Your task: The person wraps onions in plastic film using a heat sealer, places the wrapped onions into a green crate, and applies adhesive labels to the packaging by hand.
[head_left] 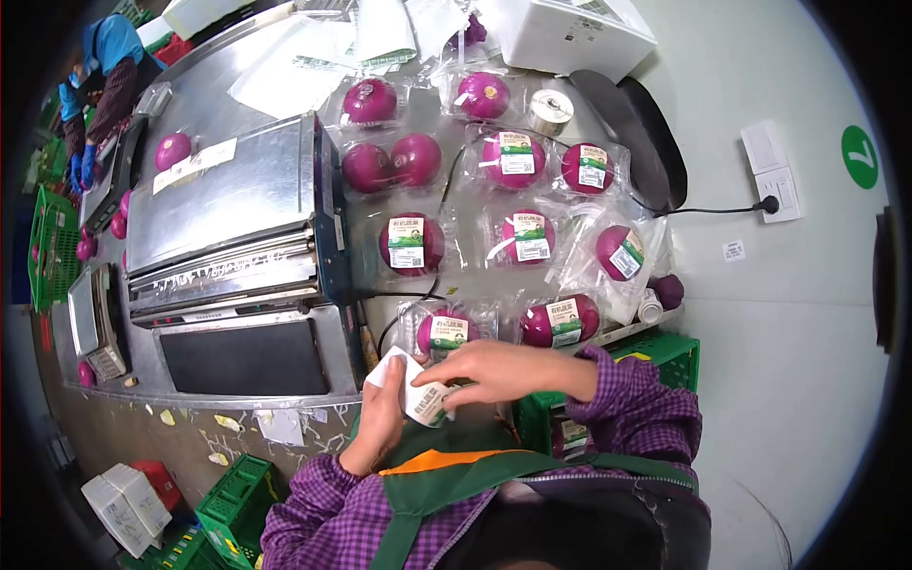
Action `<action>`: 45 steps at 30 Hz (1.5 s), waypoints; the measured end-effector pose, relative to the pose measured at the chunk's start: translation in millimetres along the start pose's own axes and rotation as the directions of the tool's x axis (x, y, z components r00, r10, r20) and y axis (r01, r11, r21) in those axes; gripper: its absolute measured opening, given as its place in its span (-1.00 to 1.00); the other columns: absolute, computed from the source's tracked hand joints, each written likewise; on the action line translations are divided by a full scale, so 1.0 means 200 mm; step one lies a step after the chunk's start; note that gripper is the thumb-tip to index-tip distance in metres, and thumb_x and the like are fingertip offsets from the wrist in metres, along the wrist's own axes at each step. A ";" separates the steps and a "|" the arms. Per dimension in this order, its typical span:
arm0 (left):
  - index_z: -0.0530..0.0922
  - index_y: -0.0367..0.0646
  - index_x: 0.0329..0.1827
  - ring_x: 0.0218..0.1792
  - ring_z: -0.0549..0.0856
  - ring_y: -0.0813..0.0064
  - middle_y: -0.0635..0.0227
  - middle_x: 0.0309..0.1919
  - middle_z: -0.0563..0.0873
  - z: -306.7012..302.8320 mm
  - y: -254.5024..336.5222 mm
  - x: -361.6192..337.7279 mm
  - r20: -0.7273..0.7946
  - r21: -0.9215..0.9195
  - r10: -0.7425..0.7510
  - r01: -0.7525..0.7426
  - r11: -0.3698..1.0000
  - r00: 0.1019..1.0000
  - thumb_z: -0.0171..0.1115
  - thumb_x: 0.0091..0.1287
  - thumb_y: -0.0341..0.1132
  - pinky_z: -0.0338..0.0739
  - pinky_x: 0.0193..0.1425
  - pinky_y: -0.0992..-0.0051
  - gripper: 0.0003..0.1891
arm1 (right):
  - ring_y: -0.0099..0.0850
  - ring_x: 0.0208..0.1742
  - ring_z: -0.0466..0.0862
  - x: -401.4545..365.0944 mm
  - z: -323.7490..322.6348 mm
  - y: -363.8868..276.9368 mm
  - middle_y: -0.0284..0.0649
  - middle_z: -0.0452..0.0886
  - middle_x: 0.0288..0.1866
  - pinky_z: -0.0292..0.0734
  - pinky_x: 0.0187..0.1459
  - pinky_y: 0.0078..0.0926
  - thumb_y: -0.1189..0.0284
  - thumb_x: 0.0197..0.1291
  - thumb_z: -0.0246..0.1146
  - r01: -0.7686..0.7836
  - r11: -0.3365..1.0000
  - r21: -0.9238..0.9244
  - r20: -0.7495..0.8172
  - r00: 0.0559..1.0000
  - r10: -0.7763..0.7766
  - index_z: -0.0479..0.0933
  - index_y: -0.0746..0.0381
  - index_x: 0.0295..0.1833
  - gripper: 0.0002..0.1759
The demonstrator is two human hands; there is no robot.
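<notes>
My left hand (378, 418) is closed on a white label strip (395, 367), held in front of my apron at the table's near edge. A printed label (429, 403) with a green band shows on the strip's lower end. My right hand (486, 372) reaches across from the right, its thumb and fingers bent onto that label. Just beyond my hands lies a wrapped, labelled red onion pack (448, 329). Beside it is another labelled pack (560, 321). Farther back, a pack of two onions (391, 161) carries no label.
A metal wrapping machine (228, 204) stands left of the packs. A label roll (550, 111) and a white foam box (570, 33) sit at the back right. Green crates (237, 503) stand below the table. A co-worker in blue gloves (84, 169) is at far left.
</notes>
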State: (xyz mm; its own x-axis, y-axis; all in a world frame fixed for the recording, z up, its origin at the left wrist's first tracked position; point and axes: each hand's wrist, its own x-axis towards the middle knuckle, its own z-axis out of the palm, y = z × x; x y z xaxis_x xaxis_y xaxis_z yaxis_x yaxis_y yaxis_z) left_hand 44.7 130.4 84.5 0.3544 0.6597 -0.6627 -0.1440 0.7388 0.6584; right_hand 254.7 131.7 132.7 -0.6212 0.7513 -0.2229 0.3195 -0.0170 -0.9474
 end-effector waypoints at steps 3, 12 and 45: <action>0.53 -0.31 -0.02 -0.23 0.66 0.52 0.27 -0.24 0.66 0.00 0.02 0.00 0.046 0.045 0.038 -0.040 0.998 0.998 -0.07 0.50 -0.08 0.56 -0.15 0.49 -0.59 | -0.11 -0.20 0.60 0.00 0.10 0.06 -0.06 0.63 -0.30 0.48 -0.15 -0.19 0.49 0.12 0.22 0.134 0.979 -0.153 -0.175 0.971 -0.160 0.57 0.26 -0.04 -0.74; 0.54 -0.30 -0.04 -0.26 0.64 0.58 0.33 -0.25 0.67 -0.01 0.06 -0.03 -0.015 -0.048 0.087 -0.087 0.995 0.996 -0.07 0.51 -0.15 0.54 -0.17 0.55 -0.64 | -0.21 -0.23 0.60 0.06 0.12 0.01 -0.20 0.58 -0.34 0.47 -0.12 -0.29 0.48 0.09 0.23 0.151 0.935 -0.322 -0.223 0.947 -0.230 0.58 0.20 -0.09 -0.77; 0.44 -0.34 0.20 0.22 0.48 0.29 0.11 0.16 0.53 -0.42 0.21 -0.08 0.708 0.070 -0.174 0.177 0.982 0.685 0.07 0.36 0.02 0.28 0.32 0.32 -0.43 | -0.13 0.09 0.55 1.02 -0.90 0.60 -0.06 0.50 0.13 0.46 0.08 -0.21 0.23 0.02 0.38 -0.180 0.543 -0.820 -0.369 0.892 -0.261 0.39 0.28 0.19 -0.37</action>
State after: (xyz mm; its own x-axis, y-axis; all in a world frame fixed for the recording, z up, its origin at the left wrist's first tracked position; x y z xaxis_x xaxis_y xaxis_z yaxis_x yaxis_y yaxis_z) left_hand -44.0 161.6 93.7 0.9216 0.2257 -0.3157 -0.0139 0.8321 0.5544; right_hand 294.3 401.9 15.1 -0.3735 0.9180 0.1332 0.8723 0.3964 -0.2861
